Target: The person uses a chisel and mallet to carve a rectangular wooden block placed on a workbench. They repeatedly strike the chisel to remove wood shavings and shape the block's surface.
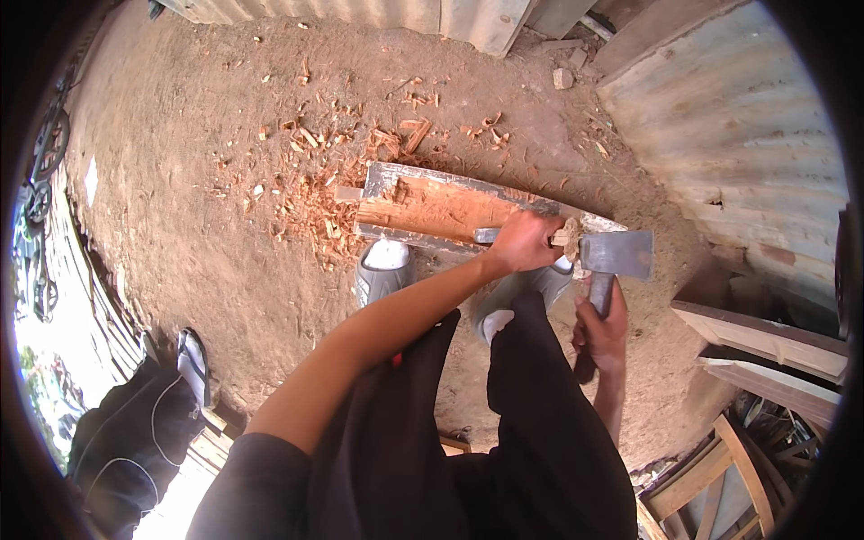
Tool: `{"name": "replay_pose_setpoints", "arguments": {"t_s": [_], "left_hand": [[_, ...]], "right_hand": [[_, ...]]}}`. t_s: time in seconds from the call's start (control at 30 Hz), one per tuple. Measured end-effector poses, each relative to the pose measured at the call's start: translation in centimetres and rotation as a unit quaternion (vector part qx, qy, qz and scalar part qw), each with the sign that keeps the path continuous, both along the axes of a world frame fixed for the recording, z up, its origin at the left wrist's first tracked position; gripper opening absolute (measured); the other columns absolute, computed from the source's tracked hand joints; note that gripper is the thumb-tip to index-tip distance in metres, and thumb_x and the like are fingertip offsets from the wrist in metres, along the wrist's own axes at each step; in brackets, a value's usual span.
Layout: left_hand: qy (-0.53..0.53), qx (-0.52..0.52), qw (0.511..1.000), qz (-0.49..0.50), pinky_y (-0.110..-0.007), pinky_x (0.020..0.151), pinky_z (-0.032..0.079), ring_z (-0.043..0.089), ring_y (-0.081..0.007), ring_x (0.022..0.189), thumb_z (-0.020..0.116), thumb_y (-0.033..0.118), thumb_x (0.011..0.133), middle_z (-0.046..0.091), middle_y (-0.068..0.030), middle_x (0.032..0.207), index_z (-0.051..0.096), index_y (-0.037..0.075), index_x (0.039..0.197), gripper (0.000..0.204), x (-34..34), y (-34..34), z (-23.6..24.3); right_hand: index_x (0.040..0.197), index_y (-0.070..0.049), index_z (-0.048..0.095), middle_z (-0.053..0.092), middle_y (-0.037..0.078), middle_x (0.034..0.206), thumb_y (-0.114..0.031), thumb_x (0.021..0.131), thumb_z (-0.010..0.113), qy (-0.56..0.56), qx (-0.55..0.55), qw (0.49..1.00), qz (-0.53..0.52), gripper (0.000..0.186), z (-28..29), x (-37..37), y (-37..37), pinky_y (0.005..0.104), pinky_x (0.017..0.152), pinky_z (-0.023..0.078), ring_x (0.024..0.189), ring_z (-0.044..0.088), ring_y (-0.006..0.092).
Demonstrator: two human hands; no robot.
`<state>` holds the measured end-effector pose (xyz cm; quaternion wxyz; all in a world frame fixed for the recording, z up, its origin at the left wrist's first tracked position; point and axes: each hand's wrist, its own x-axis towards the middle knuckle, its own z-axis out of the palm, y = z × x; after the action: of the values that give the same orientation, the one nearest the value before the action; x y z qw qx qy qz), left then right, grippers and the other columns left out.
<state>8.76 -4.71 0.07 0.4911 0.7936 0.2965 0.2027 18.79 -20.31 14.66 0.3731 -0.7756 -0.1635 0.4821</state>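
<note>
Standing over the long reddish wooden plank [432,209] on the dirt ground [198,180], the left hand [522,241] gripped its near end to steady it, while the right hand [601,331] closed around the grey steel hatchet [616,255], the blade resting beside that end.

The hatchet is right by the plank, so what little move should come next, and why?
Probably slide the left hand back first: it grips the plank right beside the hatchet blade held by the right hand.
</note>
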Motion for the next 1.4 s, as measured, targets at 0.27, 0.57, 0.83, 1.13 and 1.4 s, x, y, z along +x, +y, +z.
{"name": "replay_pose_setpoints", "arguments": {"t_s": [0.27, 0.57, 0.83, 1.13, 1.4], "left_hand": [[-0.002, -0.013, 1.0, -0.003, -0.052, 0.069, 0.056, 0.069, -0.0437, 0.074, 0.076, 0.028, 0.074, 0.069, -0.0217, 0.075, 0.07, 0.005, 0.093, 0.03, 0.0, -0.1, 0.1], [0.022, -0.02, 0.999, -0.025, -0.053, 0.069, 0.056, 0.07, -0.0432, 0.076, 0.077, 0.031, 0.078, 0.07, -0.0212, 0.076, 0.066, 0.005, 0.095, 0.032, 0.1, -0.5, -0.1], [0.035, 0.009, 0.999, -0.034, -0.053, 0.07, 0.056, 0.071, -0.0414, 0.078, 0.077, 0.033, 0.081, 0.071, -0.0196, 0.078, 0.066, 0.006, 0.096, 0.033, 0.1, -0.6, -0.8], [0.016, 0.022, 0.999, -0.044, -0.053, 0.067, 0.056, 0.071, -0.0409, 0.075, 0.078, 0.032, 0.079, 0.07, -0.0191, 0.074, 0.065, 0.007, 0.092, 0.031, 0.3, -0.4, -1.3], [0.022, 0.046, 0.998, -0.046, -0.053, 0.066, 0.056, 0.07, -0.0418, 0.073, 0.076, 0.033, 0.08, 0.069, -0.0192, 0.071, 0.064, 0.006, 0.091, 0.031, 0.5, -0.7, -1.5]], "right_hand": [[0.131, -0.005, 0.045, 0.049, 0.003, 0.067, -0.005, 0.095, 0.057, -0.011, 0.158, 0.976, -0.147, 0.037, -1.1, -0.7, 0.0, 0.0304, 0.036, 0.039, 0.041, 0.045, 0.0135], [0.129, -0.005, 0.046, 0.05, 0.003, 0.067, -0.002, 0.093, 0.057, 0.015, 0.073, 0.993, -0.09, 0.037, -1.8, 0.1, -1.3, 0.0285, 0.037, 0.041, 0.041, 0.046, 0.0123], [0.128, -0.006, 0.046, 0.045, 0.002, 0.063, -0.003, 0.092, 0.058, 0.021, 0.067, 0.992, -0.109, 0.038, -1.3, 0.5, -1.3, 0.0297, 0.037, 0.04, 0.041, 0.044, 0.0129], [0.127, -0.005, 0.048, 0.047, 0.003, 0.065, -0.001, 0.093, 0.055, -0.003, 0.055, 0.995, -0.079, 0.035, -1.9, 1.0, -1.4, 0.0296, 0.036, 0.039, 0.041, 0.043, 0.0122], [0.131, -0.003, 0.045, 0.05, 0.004, 0.067, 0.0, 0.092, 0.057, 0.005, 0.015, 0.999, -0.032, 0.041, -2.2, 0.9, -1.2, 0.03, 0.037, 0.041, 0.042, 0.047, 0.0133]]}}
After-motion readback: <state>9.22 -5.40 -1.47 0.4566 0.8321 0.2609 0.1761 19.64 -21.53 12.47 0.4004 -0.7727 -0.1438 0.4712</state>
